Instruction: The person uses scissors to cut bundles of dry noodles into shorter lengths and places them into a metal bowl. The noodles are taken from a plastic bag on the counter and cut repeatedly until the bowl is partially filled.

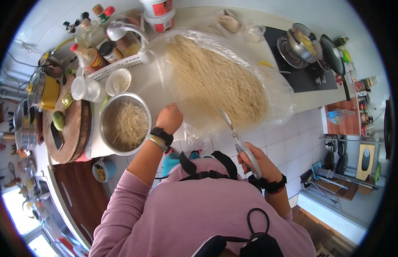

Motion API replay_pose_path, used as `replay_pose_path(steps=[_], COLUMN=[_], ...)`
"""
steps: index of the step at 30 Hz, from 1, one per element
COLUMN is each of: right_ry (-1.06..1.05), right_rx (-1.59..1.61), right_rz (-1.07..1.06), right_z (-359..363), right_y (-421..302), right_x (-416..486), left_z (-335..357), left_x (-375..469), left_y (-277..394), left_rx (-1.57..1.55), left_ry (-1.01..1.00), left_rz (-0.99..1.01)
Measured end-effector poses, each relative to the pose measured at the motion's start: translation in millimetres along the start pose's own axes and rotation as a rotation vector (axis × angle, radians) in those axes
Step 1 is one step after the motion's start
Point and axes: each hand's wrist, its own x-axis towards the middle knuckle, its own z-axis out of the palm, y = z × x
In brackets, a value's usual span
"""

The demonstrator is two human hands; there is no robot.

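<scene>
In my right hand (258, 160) I hold a pair of metal scissors (231, 127), their blades pointing away from me toward the near edge of a large heap of dried noodles (218, 86). The thin, pale yellow strands lie in a clear plastic bag (279, 102) spread over the counter edge. My left hand (170, 117), fingers curled, is beside the bag's left side; whether it pinches the plastic is hidden. Just left of that hand stands a steel bowl (104, 128) with shorter noodle strands (132, 123) inside.
To the left are plastic cups (86, 90) and a round wooden chopping board (81, 128) carrying a green vegetable (58, 120) and a knife (56, 138). Bottles stand in a white basket (122, 64). A steel pot (303, 48) is on the black hob (301, 80) at right.
</scene>
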Motion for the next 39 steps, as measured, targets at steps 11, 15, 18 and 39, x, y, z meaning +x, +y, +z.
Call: replay_pose_path(steps=[11,15,18,39], right_ry=[-0.115,-0.304,-0.454,-0.648], right_rx=[-0.124,-0.229,-0.382,-0.158], right_rz=[-0.018,0.013,-0.008,0.326], right_z=[2.0,20.5,52.5,176.9], right_y=[-16.9,-37.5,-47.0,-34.9], right_x=[26.3,52.0,82.1,177.7], left_z=[-113.0,-142.1,-150.8,-153.5], left_x=[-63.3,-97.2,-123.4,-160.7], left_y=[16.9,0.7,-17.7,-99.7], left_rx=[-1.041,-1.086,-1.098,-0.265], left_ry=[-0.108,-0.135,-0.148,0.073], left_rz=[-0.120,-0.132,-0.168,-0.169])
